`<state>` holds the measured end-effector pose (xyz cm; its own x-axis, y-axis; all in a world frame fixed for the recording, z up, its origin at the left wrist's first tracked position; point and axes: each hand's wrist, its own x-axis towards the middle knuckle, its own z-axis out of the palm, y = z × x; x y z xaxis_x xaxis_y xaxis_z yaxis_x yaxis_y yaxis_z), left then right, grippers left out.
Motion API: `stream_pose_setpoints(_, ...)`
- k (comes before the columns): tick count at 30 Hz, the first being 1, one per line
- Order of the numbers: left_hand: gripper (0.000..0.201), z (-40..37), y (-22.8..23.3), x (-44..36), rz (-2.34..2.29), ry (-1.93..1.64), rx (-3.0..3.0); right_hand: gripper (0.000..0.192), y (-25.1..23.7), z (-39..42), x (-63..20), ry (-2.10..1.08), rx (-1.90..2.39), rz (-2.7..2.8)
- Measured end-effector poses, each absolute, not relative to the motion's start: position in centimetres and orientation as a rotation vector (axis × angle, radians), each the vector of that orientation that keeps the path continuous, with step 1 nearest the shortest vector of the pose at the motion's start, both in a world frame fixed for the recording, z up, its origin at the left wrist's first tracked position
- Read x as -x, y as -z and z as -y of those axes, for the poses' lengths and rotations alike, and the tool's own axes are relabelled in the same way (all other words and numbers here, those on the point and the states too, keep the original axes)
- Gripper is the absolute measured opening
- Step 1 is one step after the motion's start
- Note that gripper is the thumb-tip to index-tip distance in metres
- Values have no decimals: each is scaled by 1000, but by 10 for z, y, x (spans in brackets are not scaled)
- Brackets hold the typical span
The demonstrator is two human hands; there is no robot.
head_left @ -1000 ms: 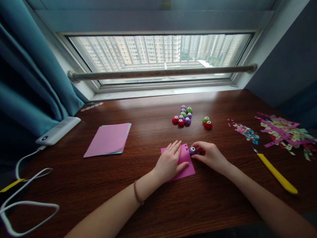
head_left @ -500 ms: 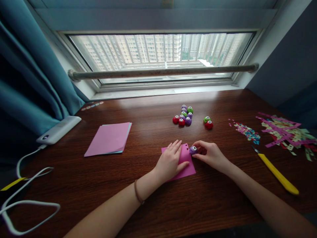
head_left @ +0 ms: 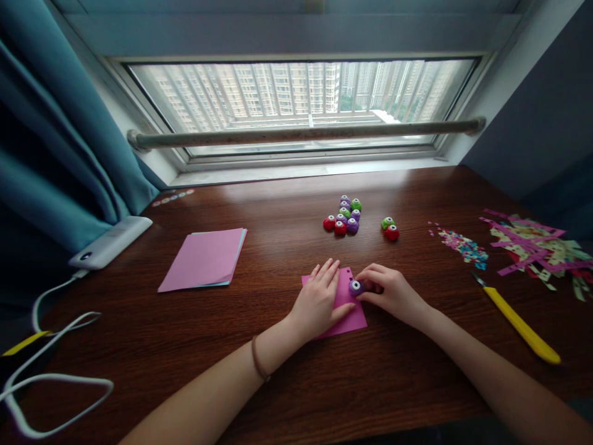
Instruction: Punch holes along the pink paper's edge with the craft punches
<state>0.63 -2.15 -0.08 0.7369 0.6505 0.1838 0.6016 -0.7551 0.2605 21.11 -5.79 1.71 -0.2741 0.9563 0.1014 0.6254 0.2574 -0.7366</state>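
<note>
A pink paper square (head_left: 351,316) lies on the brown wooden table (head_left: 287,377) in front of me. My left hand (head_left: 319,300) rests flat on it, fingers spread. At the sheet's right edge my right hand (head_left: 391,292) pinches a small purple paper punch (head_left: 356,287), which sits over the paper. Small holes show near the paper's top right corner.
Several red, green and purple punches (head_left: 345,216) cluster farther back, with two more (head_left: 389,228) to their right. A stack of pink paper (head_left: 204,259) lies left. Confetti (head_left: 461,244), paper scraps (head_left: 537,247) and a yellow craft knife (head_left: 521,327) lie right. A power bank (head_left: 109,242) with cables sits far left.
My right hand has slid the purple punch a little nearer and leftward along the paper's right edge. My left hand stays pressed on the sheet.
</note>
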Motion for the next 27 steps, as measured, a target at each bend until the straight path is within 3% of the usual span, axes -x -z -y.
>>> stream_pose_setpoints(16,68,22,2,-7,-990,-436,-2753,18,-13,58,-208,-777,1404,1997)
stream_pose_setpoints(23,69,23,1,-6,-991,-459,-2810,31,-19,56,-208,-820,1448,1929)
stream_pose_setpoints(27,69,26,-2,-5,-977,-478,-2902,35,-13,54,-208,-676,1488,1821)
